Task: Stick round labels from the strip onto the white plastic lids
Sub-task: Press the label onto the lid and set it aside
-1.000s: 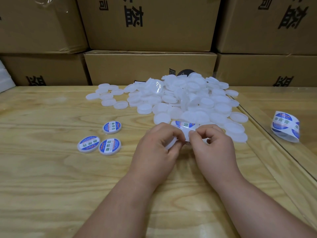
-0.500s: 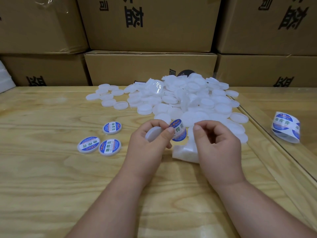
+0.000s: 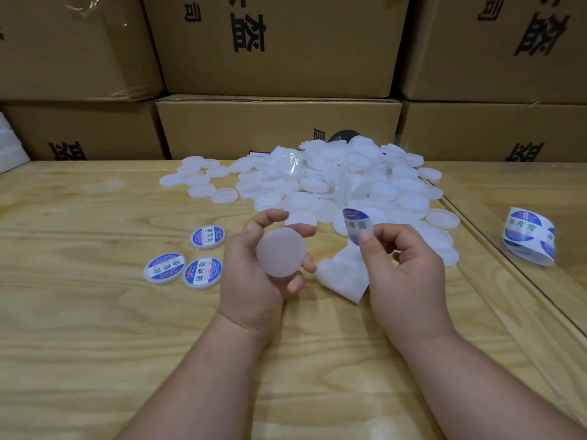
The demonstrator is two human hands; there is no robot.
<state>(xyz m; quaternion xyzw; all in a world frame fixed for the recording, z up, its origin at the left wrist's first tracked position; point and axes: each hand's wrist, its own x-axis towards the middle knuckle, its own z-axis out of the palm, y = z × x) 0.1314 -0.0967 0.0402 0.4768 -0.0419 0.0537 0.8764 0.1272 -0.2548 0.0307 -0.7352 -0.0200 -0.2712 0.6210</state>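
L hand grips stiff, light white round plastic lid by rim; R hand pinches flimsy, sticky blue-white round label at edge.

Two bare forearms, coming in from the bottom edge. No sleeves anywhere along them (uncovered right up to where the picture cuts off). Left hand and right hand both bare too: no gloves, rings, watch or wristband. Short, plain fingernails, unpainted. Rounded fingers, smooth wrists.
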